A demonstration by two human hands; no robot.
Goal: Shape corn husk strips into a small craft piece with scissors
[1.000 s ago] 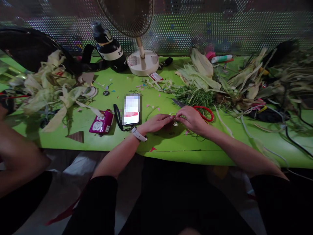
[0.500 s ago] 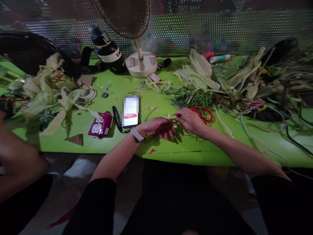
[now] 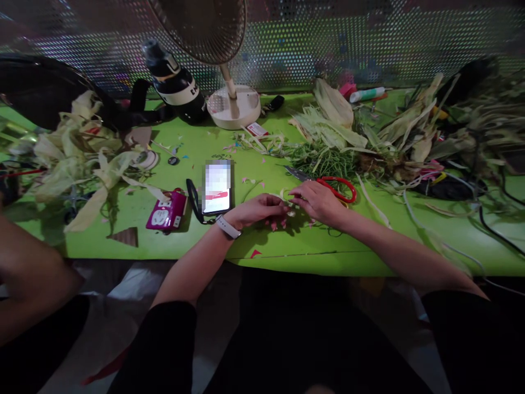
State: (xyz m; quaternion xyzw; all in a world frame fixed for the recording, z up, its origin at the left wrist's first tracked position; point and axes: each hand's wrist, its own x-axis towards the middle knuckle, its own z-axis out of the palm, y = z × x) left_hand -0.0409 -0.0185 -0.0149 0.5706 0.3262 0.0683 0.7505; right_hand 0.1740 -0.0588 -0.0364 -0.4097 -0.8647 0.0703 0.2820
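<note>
Near the table's front edge, my left hand (image 3: 262, 210) is closed in a pinch, its wrist in a pale watch band. My right hand (image 3: 316, 202) faces it, thumb and fingertips pinched together. Between the two sets of fingertips shows a small pale strip (image 3: 290, 207), apparently corn husk; its ends are hidden by the fingers. Just behind my right hand lie red-handled scissors (image 3: 337, 189), blades toward the back left. Behind them is a heap of thin green shreds (image 3: 322, 162), with pale corn husks (image 3: 332, 104) beyond.
A phone (image 3: 217, 189) with a lit screen and a purple pouch (image 3: 166, 210) lie to the left. More husks (image 3: 82, 148) are heaped farther left. A fan (image 3: 233, 106) and black bottle (image 3: 176, 82) stand at the back. A person's arm (image 3: 33, 262) rests at far left; cables (image 3: 443, 219) cross the right.
My left hand's fingers have curled inward from a looser, more spread pose into a pinch. My right hand stays pinched in nearly the same place. The view has shifted slightly.
</note>
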